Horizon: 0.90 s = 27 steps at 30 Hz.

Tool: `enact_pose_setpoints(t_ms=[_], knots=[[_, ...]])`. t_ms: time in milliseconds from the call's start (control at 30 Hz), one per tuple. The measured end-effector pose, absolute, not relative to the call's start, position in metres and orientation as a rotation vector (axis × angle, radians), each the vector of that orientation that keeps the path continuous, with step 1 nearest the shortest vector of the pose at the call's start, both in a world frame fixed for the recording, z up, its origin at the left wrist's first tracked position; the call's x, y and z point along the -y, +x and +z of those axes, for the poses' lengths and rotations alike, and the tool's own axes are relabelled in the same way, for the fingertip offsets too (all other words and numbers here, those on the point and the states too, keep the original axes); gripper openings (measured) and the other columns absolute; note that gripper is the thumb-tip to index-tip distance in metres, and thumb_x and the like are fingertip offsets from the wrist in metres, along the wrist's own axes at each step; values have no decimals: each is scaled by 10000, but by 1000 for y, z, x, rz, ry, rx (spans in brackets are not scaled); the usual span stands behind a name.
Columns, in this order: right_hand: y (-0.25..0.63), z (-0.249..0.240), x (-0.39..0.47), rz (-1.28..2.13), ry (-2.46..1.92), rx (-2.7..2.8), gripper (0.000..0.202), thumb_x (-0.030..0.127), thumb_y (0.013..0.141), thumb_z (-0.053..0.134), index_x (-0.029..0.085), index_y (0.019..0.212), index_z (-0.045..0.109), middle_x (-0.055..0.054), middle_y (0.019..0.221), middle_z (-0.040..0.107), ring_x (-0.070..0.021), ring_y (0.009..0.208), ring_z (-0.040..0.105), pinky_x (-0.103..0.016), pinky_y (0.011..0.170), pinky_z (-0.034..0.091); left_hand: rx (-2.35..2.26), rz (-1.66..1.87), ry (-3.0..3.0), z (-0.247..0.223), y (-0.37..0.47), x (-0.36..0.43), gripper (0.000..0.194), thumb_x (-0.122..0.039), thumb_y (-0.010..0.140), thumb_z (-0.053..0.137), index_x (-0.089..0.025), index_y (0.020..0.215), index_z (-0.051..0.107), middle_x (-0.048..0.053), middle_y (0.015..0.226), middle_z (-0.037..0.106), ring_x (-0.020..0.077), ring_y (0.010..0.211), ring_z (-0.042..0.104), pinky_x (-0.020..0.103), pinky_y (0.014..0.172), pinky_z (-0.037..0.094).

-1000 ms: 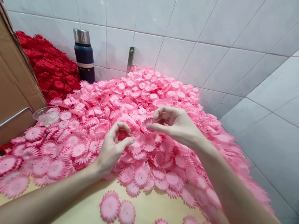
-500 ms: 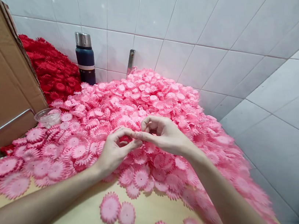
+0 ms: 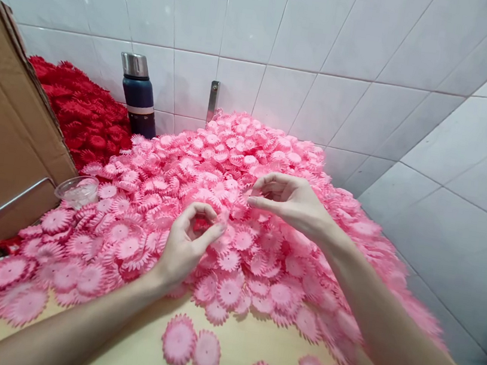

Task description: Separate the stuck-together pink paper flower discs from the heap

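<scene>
A large heap of pink scalloped flower discs [image 3: 247, 159], each with a small centre hole, lies under and behind both hands. My left hand [image 3: 185, 244] is over the front of the heap, thumb and index finger curled toward each other around what looks like a pale pink flower disc, blurred against the heap. Higher and to the right, my right hand [image 3: 288, 204] has its fingers bent down to the thumb in a pinch. Whatever is at its fingertips is too small and faint to name. The hands are apart, with a short gap between their fingertips.
Loose pink discs [image 3: 179, 341] lie on the pale yellow tabletop [image 3: 134, 345]. A dark blue bottle [image 3: 140, 98] stands at the back beside a red disc heap [image 3: 81, 114]. At left are a clear plastic cup [image 3: 79, 191] and a cardboard box [image 3: 10, 131]. Tiled walls [image 3: 248, 20] bound the back and right.
The fingertips of both hands were together; now they are apart. My right hand has moved up and to the right, while my left hand has stayed nearly in place.
</scene>
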State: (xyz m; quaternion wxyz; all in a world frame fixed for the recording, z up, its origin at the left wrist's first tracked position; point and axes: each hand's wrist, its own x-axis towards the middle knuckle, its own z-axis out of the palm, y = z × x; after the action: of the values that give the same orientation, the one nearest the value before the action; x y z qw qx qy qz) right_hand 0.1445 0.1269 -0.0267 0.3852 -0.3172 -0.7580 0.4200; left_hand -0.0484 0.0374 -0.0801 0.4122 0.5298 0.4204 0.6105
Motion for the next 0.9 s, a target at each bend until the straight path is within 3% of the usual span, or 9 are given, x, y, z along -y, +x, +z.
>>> enact_pose_setpoints(t_ms=[133, 267, 400, 700, 900], knots=[[137, -26, -118, 1079, -841, 2019, 227, 285, 725, 771, 177, 845, 611, -33, 776, 664, -153, 673, 629, -291, 593, 505, -1061, 1533, 1265, -83, -49, -39, 206, -87, 761, 665, -190, 905, 560, -15, 858, 540, 118, 801, 528, 221, 713, 464], [125, -31, -110, 1152, -794, 2064, 321, 273, 712, 791, 201, 814, 496, 57, 626, 513, -91, 544, 484, -225, 476, 384, -1030, 1525, 1347, -79, -49, -37, 93, -210, 827, 663, -178, 885, 597, 7, 880, 584, 129, 833, 556, 242, 767, 467], [117, -34, -103, 1203, -722, 2012, 331, 319, 767, 755, 205, 769, 445, 76, 605, 434, -72, 509, 418, -212, 444, 334, -1057, 1491, 1386, -79, -47, -37, 106, -263, 824, 682, -175, 841, 625, 22, 868, 605, 145, 816, 578, 265, 753, 478], [115, -30, -100, 1258, -659, 2080, 313, 395, 757, 761, 181, 751, 533, 48, 638, 497, -76, 533, 459, -212, 446, 354, -1062, 1440, 1499, -81, -49, -40, 121, -294, 847, 650, -176, 837, 674, 50, 885, 586, 169, 818, 558, 274, 695, 459], [134, -29, -119, 1207, -692, 1973, 283, 371, 741, 778, 183, 796, 573, -2, 690, 635, -127, 601, 611, -249, 508, 460, -1069, 1505, 1417, -80, -48, -35, 56, -258, 874, 605, -209, 883, 579, -6, 833, 522, 114, 691, 461, 216, 620, 404]])
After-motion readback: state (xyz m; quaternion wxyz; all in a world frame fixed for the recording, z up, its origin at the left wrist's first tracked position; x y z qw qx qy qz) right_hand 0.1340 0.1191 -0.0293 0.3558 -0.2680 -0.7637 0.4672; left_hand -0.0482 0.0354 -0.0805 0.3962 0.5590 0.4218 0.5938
